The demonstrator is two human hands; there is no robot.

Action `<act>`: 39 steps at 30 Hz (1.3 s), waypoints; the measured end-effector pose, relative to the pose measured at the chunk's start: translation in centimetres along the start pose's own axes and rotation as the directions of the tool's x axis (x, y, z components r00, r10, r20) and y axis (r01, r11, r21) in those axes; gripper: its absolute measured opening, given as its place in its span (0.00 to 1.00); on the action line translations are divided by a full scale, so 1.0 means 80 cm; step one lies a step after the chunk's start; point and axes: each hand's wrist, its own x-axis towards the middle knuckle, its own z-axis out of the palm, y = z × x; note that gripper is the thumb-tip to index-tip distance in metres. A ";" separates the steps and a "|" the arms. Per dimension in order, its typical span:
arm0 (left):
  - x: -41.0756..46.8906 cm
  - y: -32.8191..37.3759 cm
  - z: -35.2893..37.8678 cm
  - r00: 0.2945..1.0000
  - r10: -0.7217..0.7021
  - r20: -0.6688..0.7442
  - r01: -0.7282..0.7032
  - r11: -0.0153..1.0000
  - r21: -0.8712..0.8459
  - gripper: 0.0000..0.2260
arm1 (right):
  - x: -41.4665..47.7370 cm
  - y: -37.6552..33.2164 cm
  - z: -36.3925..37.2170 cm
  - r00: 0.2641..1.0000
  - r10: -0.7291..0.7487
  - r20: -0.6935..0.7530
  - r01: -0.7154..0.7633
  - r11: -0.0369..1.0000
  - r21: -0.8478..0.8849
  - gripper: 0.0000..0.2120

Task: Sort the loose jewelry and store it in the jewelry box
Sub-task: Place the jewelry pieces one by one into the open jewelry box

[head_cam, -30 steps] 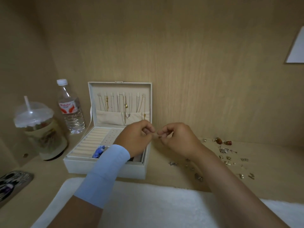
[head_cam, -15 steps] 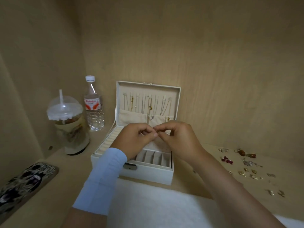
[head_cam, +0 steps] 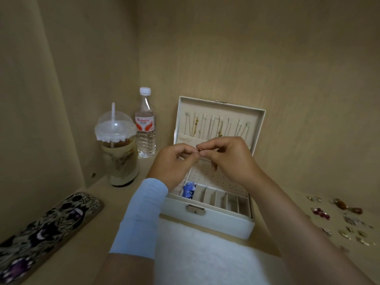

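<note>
At the fingertips [head_cam: 203, 154], gold piece [head_cam: 199, 149] now visible.

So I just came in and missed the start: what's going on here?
A person is sorting jewelry. The left hand and right hand together pinch a small gold piece at their fingertips, above the open box. Necklaces hang in its lid, and a blue item lies in one front compartment. More loose pieces lie on the shelf to the right of the box.
</note>
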 end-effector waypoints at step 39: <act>0.027 -0.003 0.003 0.977 -0.207 0.052 0.213 0.952 -0.221 0.05 | 0.038 0.054 0.010 0.979 0.047 0.199 0.099 0.745 -0.660 0.06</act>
